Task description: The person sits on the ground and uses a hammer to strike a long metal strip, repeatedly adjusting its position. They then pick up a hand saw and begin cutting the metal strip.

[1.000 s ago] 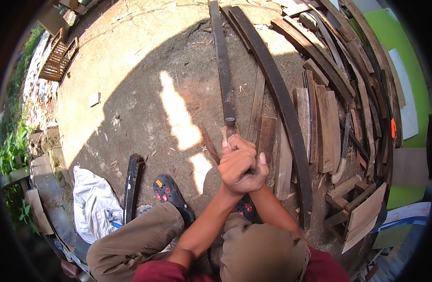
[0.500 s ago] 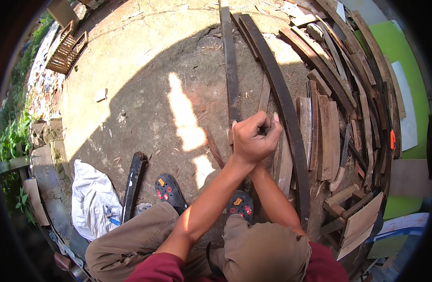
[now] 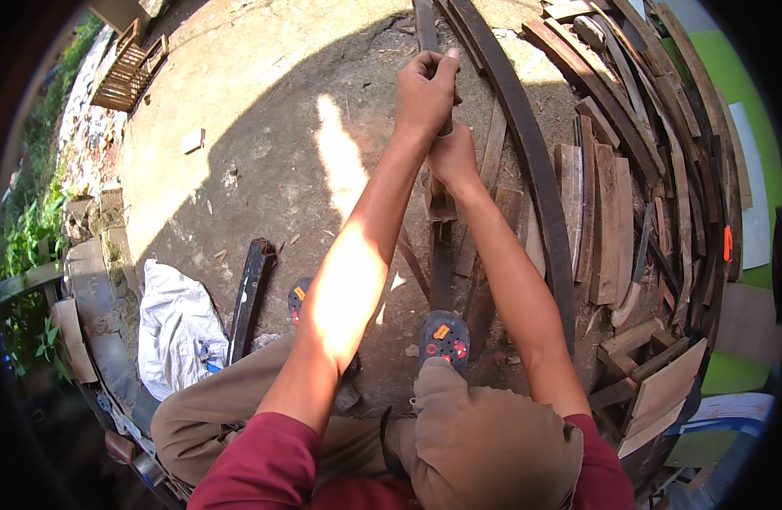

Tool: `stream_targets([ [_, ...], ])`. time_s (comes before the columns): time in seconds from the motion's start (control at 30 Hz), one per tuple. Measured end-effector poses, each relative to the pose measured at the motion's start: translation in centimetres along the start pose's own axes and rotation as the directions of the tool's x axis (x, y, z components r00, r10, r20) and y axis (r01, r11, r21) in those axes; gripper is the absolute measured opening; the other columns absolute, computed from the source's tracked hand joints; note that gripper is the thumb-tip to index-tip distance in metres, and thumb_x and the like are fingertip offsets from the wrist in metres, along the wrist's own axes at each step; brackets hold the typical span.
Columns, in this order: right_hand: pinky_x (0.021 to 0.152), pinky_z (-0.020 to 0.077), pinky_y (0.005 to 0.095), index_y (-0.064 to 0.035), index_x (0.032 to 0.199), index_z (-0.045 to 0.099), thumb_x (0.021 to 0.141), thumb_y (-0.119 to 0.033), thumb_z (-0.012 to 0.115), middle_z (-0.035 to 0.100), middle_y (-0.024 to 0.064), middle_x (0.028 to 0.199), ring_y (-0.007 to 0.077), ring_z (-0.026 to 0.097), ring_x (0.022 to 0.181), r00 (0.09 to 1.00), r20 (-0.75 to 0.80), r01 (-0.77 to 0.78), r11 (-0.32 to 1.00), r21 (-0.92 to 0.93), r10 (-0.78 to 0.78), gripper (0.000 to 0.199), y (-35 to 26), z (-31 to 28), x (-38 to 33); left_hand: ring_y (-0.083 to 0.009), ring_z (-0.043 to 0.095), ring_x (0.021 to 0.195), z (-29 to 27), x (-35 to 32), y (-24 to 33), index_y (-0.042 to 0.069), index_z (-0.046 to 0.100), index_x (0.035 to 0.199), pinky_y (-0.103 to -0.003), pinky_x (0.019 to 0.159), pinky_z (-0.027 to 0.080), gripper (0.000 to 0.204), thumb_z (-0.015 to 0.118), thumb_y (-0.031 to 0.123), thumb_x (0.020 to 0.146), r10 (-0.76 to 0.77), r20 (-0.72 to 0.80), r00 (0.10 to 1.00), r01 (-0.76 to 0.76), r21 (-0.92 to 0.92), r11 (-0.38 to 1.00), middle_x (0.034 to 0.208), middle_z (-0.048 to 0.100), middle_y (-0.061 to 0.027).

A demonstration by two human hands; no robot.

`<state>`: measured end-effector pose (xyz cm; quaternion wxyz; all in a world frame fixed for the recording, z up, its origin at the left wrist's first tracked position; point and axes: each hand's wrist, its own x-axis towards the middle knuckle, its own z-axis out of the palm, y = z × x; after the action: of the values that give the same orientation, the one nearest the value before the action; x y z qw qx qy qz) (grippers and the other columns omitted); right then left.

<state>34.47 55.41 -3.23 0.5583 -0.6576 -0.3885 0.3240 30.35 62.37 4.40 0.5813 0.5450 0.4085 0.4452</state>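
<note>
Both arms stretch forward over a long dark wooden beam [image 3: 442, 270] lying on the ground. My left hand [image 3: 426, 92] is closed at the front, thumb uppermost. Just behind it, my right hand [image 3: 454, 155] is closed too. Between and below the fists shows a brown block-like tool, seemingly a wooden hand plane [image 3: 439, 204], on top of the beam; the fingers hide most of it. At the beam's near end is my right foot in a dark clog [image 3: 444, 340] with coloured charms.
A longer dark beam [image 3: 527, 161] curves past on the right. Beyond it lie several stacked boards [image 3: 608, 225] and a wooden frame [image 3: 637, 374]. To the left are a white sack [image 3: 178, 327], a short black beam [image 3: 250, 293] and a slatted wooden rack [image 3: 129, 76].
My two hands have gone forward along the beam, away from my body, and the arms have straightened. The tool moved forward with them. The view has shifted slightly.
</note>
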Motion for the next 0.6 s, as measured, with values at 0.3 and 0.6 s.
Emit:
stream_targets([
  [0.3, 0.05, 0.0373, 0.0279, -0.0086, 0.078, 0.056, 0.097, -0.02, 0.068, 0.044, -0.0048, 0.061, 0.0073, 0.042, 0.05, 0.9, -0.001, -0.372, 0.768, 0.521, 0.437, 0.025, 1.0, -3.7, 1.2, -0.0167, 0.065, 0.081, -7.8, -17.4, -8.2, -0.001, 0.065, 0.107, -0.032, 0.075, 0.055, 0.029, 0.059, 0.027, 0.104, -0.37, -0.398, 0.84, 0.308, -0.211, 0.928, 0.089, 0.066, -0.0076],
  [0.6, 0.049, 0.038, 0.029, -0.0104, 0.076, 0.051, 0.097, -0.019, 0.068, 0.043, -0.0045, 0.062, 0.0073, 0.04, 0.05, 0.887, -0.055, -0.329, 0.712, 0.62, 0.458, 0.028, 1.5, -4.1, 0.9, -0.0075, 0.058, 0.082, -3.7, -22.6, -8.6, -0.002, 0.07, 0.117, -0.024, 0.076, 0.046, 0.032, 0.064, 0.026, 0.104, -0.418, 0.024, 0.908, 0.416, 0.065, 0.907, 0.097, 0.068, -0.0053],
])
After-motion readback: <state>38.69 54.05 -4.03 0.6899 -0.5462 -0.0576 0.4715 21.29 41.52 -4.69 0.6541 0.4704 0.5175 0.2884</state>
